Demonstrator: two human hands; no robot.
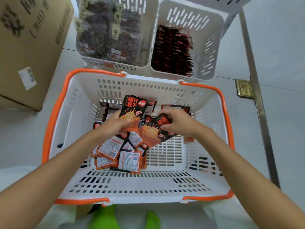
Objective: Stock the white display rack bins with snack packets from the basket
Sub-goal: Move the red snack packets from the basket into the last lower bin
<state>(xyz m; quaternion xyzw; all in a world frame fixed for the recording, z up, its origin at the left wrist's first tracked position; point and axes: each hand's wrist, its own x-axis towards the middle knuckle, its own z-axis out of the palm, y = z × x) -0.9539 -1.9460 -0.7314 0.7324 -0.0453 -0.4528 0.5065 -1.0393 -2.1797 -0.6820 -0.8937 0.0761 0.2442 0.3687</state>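
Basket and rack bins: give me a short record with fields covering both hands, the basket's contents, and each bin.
left hand: grips upright packet inside the basket
right hand: pinches tilted packet beside it
basket: white with orange rim; loose packets heaped left, floor bare right
left bin: dark packets, nearly full
right bin: red-and-black packets on edge, in its left part

Bare forearms (66, 156), wht garment (54, 217) — green clothing (105, 219) btm
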